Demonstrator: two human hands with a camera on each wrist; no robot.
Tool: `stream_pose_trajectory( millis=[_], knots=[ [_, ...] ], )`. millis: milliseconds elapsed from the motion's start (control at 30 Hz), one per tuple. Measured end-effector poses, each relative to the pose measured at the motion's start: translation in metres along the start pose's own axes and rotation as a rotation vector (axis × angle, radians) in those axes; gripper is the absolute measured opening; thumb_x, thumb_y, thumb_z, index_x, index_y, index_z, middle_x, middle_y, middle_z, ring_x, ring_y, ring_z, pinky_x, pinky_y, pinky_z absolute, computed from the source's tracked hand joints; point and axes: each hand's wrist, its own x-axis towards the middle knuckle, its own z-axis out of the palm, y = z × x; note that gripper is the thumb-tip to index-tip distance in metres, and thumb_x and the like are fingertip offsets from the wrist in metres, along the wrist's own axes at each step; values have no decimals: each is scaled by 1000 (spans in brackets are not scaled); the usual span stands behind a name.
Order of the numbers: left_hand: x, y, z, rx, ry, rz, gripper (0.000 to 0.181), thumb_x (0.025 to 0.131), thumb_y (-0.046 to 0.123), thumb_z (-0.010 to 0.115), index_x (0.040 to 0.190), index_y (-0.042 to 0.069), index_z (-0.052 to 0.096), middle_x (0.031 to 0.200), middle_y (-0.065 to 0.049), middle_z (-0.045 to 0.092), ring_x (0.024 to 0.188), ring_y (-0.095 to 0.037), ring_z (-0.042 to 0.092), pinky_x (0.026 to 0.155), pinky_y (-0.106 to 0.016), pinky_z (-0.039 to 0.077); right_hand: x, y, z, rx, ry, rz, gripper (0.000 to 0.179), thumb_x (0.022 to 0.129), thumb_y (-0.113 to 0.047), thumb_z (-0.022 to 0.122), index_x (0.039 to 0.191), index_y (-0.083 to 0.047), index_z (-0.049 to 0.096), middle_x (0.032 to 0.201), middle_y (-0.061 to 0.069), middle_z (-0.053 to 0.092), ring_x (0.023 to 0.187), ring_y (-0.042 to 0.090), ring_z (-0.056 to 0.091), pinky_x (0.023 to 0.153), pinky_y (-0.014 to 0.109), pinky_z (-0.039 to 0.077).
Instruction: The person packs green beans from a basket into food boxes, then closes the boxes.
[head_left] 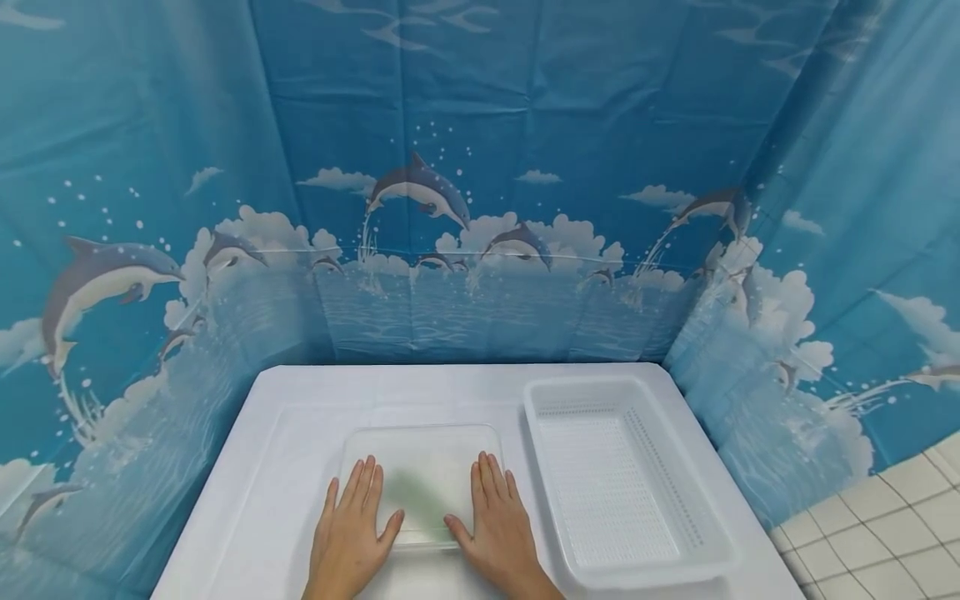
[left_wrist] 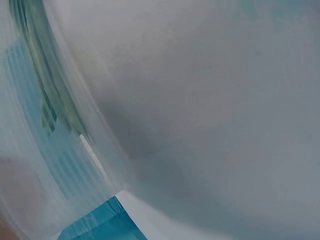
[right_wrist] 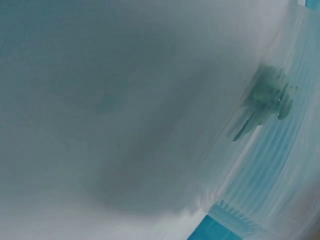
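Note:
A translucent rectangular storage box [head_left: 438, 437] with a frosted top sits at the front middle of the table. Through it shows a blurred green bundle [head_left: 416, 492], lying slantwise. In the left wrist view the bundle appears as long thin green stalks [left_wrist: 40, 65] behind the clear ribbed wall; the right wrist view shows a bunched, leafy-looking green end [right_wrist: 270, 95]. My left hand [head_left: 348, 533] rests with straight fingers on the box's left part. On its right part lies my right hand [head_left: 501, 529], fingers straight too, thumbs pointing towards each other.
To the right stands a white perforated plastic basket [head_left: 558, 492], with nothing seen inside. Both stand on a white-covered table [head_left: 292, 442]. A blue dolphin-print curtain [head_left: 480, 317] hangs behind and at both sides. Pale floor tiles [head_left: 885, 533] show at lower right.

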Motion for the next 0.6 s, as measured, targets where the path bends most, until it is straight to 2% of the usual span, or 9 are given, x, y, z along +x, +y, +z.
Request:
stream_pose_trajectory(
  millis=[33,67,133,233,367,467,600],
  knots=[
    [0,0,-1,7,-3,0,81,94,54,71,152,0,54,163,-16,50,155,-34,46,137,-56,15,0,-1,0,0,-9,1,91,100,-65,59,158,3,44,172,18,36,161,32,34,137,44,6],
    [-1,-1,-2,2,-12,-4,81,94,53,71,153,0,54,164,-16,49,155,-34,45,136,-58,18,1,-1,-1,6,-18,2,90,100,-64,58,158,3,44,172,18,36,162,32,34,137,44,7],
    [-1,-1,-4,-4,-27,-10,80,95,53,71,153,0,54,164,-16,49,155,-35,45,131,-62,27,2,-3,-2,19,-37,8,89,101,-64,57,159,2,43,172,18,36,162,32,33,136,48,17],
    [-2,-1,-9,-14,-67,-27,79,97,53,69,153,0,53,165,-16,47,157,-35,43,130,-64,27,4,-4,-5,45,-78,10,89,102,-63,56,160,2,42,172,18,35,163,32,32,130,54,31],
    [0,-2,-17,-37,-155,-59,80,99,55,66,156,1,50,169,-16,42,159,-36,38,129,-67,26,7,-6,-13,77,-154,8,90,103,-63,54,161,3,39,173,19,32,164,34,29,130,59,32],
    [12,-3,-27,-52,-202,-80,81,100,57,64,157,3,49,171,-16,38,161,-38,33,128,-69,23,11,-6,-21,102,-194,23,90,104,-63,52,162,3,36,174,19,30,165,35,26,131,62,29],
    [42,-5,-50,-52,-192,-99,81,102,58,60,160,4,45,174,-16,33,163,-39,28,130,-71,17,27,-3,-36,159,-208,63,89,105,-64,50,163,1,35,174,19,29,165,35,25,132,64,25]
  ],
)
